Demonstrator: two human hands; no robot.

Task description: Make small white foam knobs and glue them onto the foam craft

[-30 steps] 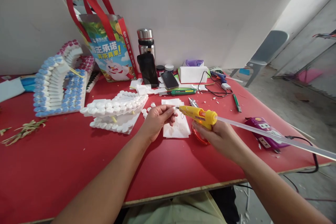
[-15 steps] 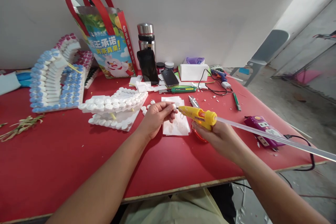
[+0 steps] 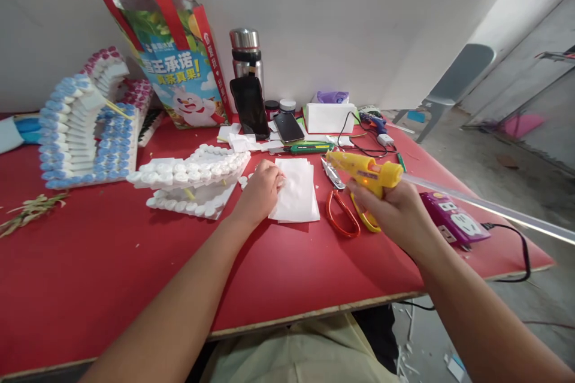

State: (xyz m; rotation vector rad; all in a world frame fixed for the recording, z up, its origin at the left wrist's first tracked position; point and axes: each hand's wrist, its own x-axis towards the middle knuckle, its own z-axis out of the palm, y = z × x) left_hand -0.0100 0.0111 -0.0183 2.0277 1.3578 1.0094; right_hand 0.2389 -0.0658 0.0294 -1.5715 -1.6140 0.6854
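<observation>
Glue gun and left hand have parted since half a second ago: the nozzle has swung right, away from the left fingertips, and the hand has lowered to the paper, so gluing looks paused. Left fingers are curled nearly closed at the paper's left edge; whether they still pinch the white piece seen earlier, I cannot tell. Right hand is wrapped round the gun's grip, over the table's right half. Scissors lie between paper and right hand, partly under the gun, cluttering that gap. Left of the left hand, loose discs, then the white model. Knife behind the paper; power strip near the table's right edge, under the glue stick
</observation>
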